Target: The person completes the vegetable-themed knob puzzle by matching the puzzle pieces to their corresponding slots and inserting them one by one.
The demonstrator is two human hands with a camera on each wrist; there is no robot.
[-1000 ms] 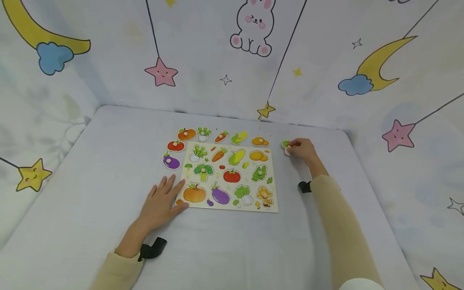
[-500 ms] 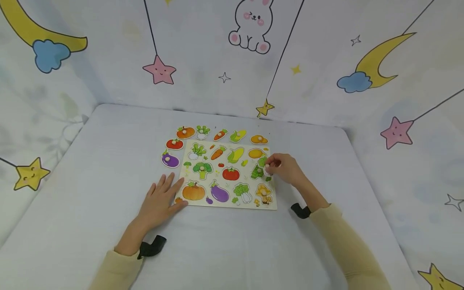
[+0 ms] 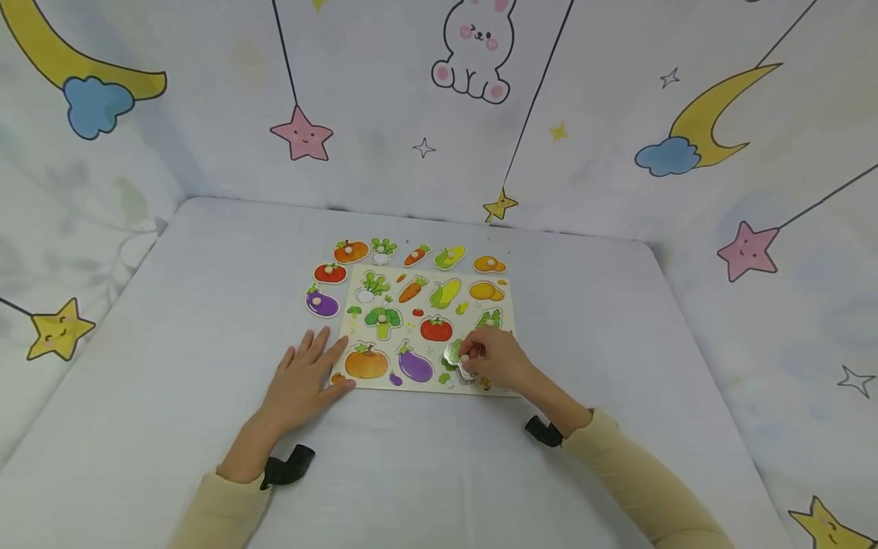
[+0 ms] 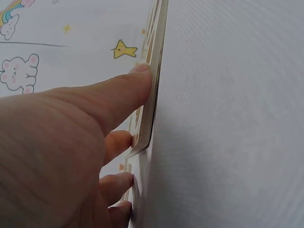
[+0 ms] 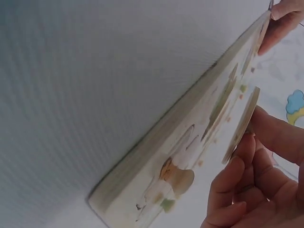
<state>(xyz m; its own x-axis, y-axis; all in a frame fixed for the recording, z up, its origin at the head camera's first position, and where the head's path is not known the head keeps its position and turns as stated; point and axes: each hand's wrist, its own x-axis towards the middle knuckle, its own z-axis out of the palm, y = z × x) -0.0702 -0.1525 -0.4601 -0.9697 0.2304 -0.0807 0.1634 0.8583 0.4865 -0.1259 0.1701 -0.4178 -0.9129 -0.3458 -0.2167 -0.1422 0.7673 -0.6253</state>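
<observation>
My right hand (image 3: 501, 356) pinches the knob of a bok choy puzzle piece (image 3: 453, 353), which is tilted over the printed bok choy near the front of the vegetable puzzle board (image 3: 370, 384). In the right wrist view, the piece (image 5: 243, 123) is seen edge-on, raised above the board. My left hand (image 3: 299, 381) lies with straight fingers at the board's left edge, its thumb (image 4: 128, 90) on the near edge. Knobbed broccoli (image 3: 382, 322) and leafy green (image 3: 490, 318) pieces sit in the board. A mushroom piece (image 5: 180, 179) shows near its right corner.
Loose knobbed pieces lie around the board: an eggplant (image 3: 322, 302), a tomato (image 3: 331, 273) and a pumpkin (image 3: 351, 252) at left. Behind it are a white radish (image 3: 382, 252), a carrot (image 3: 416, 255), a corn cob (image 3: 449, 258) and potatoes (image 3: 490, 264). Patterned cloth (image 3: 384, 91) rises behind the table.
My right hand has brought the bok choy piece from the table right of the board, leftward and nearer, to above the printed bok choy. My left hand has stayed put.
</observation>
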